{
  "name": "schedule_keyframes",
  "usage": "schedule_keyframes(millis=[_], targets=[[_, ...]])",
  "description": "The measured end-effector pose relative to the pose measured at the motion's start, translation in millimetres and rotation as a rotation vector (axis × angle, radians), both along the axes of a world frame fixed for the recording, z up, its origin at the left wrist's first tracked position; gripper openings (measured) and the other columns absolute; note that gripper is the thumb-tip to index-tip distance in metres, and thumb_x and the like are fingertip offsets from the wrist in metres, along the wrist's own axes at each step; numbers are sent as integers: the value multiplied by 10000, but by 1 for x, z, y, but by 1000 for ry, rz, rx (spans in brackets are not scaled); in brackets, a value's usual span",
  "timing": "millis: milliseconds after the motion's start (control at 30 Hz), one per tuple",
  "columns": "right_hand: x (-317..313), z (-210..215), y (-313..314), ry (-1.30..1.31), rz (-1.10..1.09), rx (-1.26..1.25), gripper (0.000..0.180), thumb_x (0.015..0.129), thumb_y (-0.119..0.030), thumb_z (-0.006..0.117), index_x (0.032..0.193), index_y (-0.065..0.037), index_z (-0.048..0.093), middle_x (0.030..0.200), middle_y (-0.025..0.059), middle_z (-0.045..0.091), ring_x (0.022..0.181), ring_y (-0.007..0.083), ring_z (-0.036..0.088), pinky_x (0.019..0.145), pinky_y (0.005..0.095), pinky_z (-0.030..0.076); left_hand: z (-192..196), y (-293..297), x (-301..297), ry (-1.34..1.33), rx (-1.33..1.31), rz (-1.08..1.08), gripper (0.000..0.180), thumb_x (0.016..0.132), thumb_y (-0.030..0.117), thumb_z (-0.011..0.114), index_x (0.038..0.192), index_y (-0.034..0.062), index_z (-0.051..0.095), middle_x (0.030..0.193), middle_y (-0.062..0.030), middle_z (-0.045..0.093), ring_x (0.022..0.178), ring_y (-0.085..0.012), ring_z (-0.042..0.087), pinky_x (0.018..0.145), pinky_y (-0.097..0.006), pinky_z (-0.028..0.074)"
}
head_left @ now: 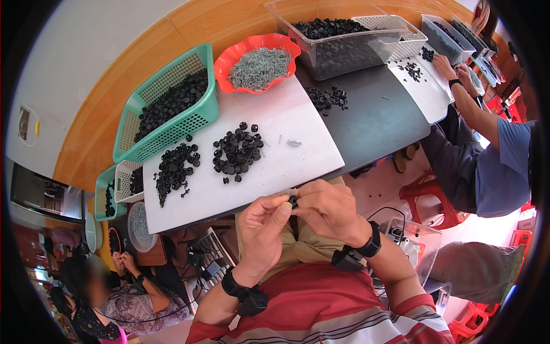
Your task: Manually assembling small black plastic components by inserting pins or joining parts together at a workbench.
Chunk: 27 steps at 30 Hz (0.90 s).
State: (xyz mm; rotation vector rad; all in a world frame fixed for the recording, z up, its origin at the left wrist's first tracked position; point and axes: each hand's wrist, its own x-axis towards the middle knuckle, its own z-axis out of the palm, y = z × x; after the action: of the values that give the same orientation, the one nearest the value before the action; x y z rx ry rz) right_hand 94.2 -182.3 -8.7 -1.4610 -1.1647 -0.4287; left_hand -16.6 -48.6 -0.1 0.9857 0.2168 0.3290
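Note:
In front of my lap, just off the near edge of the white board (240,189), both hands meet at a small black plastic part (293,201). My left hand (264,229) pinches it between thumb and fingertips. From the other side my right hand (331,211) closes its fingers on the same piece, which hides much of it. On the board beyond lie a pile of black round caps (236,150) and, to its left, a pile of smaller black parts (173,169). A few loose screws (293,143) rest to the right of the caps.
A green basket (162,137) of black parts and a red bowl (220,77) of screws stand at the back. A clear bin (355,49) of black parts stands on the dark tabletop (372,120). Co-workers sit on both sides; one person's arm (478,114) reaches over the table at right.

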Motion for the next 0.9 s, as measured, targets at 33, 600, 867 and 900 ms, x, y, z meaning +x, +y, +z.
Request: schedule_keyframes(millis=[33, 600, 867, 900], targets=[[0, 2, 0, 38, 20, -13, 228, 769, -18, 801, 946, -22, 658, 900, 102, 660, 671, 256, 655, 549, 340, 521, 0, 1, 0, 11, -11, -3, 121, 973, 26, 691, 1093, 12, 686, 1073, -73, 723, 969, -125, 669, 922, -278, 518], [0, 6, -5, 66, 154, -277, 351, 770, -126, 832, 1082, -48, 690, 905, 61, 606, 655, 251, 629, 554, 353, 500, 0, 12, -12, 86, -107, -83, 218, 932, -34, 716, 1112, -4, 598, 1051, -78, 691, 949, -113, 662, 849, -246, 534], [-8, 14, -1, 131, 179, -324, 339, 795, -148, 821, 1098, -67, 690, 908, 60, 613, 649, 258, 620, 567, 358, 492, 0, 20, -18, 95, -82, -91, 194, 937, -27, 713, 1095, -1, 603, 1048, -63, 675, 953, -103, 648, 844, -242, 528], [-8, 14, -1, 138, 186, -337, 335, 800, -152, 818, 1100, -74, 692, 909, 58, 613, 651, 258, 620, 567, 359, 489, 0, 21, -19, 91, -84, -90, 194, 937, -27, 713, 1095, -1, 603, 1048, -63, 675, 953, -103, 648, 844, -242, 528]])
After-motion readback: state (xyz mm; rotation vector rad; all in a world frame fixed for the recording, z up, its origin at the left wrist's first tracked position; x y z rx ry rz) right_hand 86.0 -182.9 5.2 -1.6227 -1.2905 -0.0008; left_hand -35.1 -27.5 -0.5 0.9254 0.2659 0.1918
